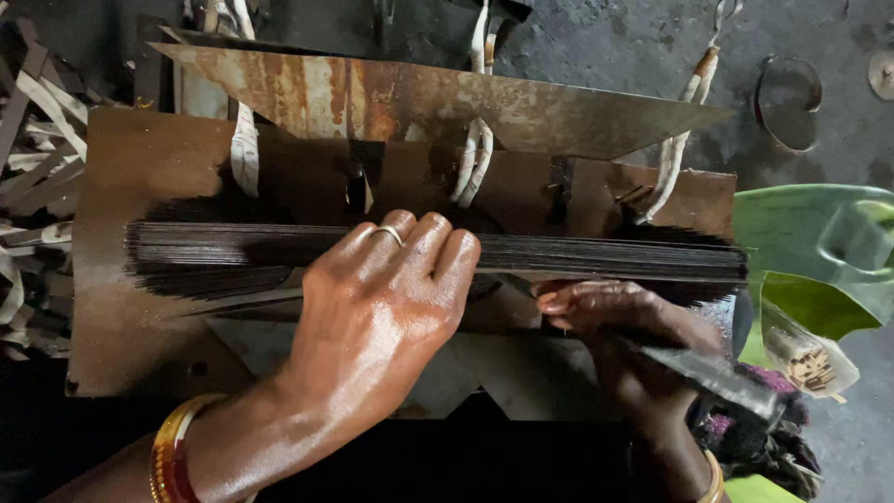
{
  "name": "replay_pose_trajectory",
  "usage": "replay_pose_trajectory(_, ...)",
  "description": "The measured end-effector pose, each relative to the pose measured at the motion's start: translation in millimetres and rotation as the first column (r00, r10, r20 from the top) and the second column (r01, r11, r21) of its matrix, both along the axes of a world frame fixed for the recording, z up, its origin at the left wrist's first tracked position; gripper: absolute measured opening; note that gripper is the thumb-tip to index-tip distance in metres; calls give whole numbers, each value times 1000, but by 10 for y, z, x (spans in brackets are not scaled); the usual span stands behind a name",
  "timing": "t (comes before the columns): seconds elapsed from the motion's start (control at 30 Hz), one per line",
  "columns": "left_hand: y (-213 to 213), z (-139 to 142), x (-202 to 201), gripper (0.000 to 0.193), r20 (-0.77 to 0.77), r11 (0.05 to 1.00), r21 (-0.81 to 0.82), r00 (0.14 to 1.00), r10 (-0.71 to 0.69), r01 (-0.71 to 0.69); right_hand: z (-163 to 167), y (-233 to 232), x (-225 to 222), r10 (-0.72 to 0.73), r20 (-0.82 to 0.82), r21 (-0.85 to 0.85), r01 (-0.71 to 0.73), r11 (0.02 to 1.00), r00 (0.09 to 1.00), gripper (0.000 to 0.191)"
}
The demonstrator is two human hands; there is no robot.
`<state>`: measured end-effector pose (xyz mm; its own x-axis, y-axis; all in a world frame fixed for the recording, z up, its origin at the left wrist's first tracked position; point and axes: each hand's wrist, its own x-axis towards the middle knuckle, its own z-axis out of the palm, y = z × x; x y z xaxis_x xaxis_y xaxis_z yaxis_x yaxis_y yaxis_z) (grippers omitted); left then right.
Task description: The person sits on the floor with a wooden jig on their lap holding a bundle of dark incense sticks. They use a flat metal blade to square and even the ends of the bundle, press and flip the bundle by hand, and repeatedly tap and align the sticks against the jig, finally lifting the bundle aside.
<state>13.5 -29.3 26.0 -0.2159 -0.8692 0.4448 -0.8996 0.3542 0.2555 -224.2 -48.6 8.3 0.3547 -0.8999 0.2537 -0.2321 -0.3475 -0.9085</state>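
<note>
Far left edge: heap of pale strips (28, 177).
Left to centre: rusty board (112, 307) carrying a long horizontal bundle of thin dark sticks (605, 256), spanning mid-frame.
Centre: left hand (377, 307), ring on one finger, amber bangle (172, 456) at the wrist; fingers pressed together, laid flat over the sticks, hiding their middle.
Upper centre: rusted metal blade (438, 98), with white cloth ties (475, 149) hanging across it.
Lower right: right hand (615, 321), curled below the sticks, gripping a dark flat tool (717, 377).
Right edge: green plastic chair (819, 251); small packet of short sticks (805, 359).
</note>
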Motion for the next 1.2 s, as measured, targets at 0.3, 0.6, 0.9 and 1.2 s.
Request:
replay_pose_trajectory(0.3, -36, -46, 55, 18, 15, 994, -57, 996, -88, 88, 7, 341, -743, -300, 135, -123, 317, 941, 944, 22)
replay_pose_trajectory(0.6, -7, -140, 170, 23, 233, 973, -181, 967, -100, 144, -70, -43, -2257, -384, -541, 32, 474, 880, 748, 34)
replay_pose_trajectory(0.9, 30, -286, 288, 83, 414, 986, -159, 910, 20, 51, -328, -226, -1854, -351, -654, -190, 303, 934, 670, 15)
replay_pose_trajectory(1.2, 34, -373, 326, 79, 369, 979, -178, 929, -23, 95, 218, -421, -638, -334, -838, -530, -500, 685, 431, 84)
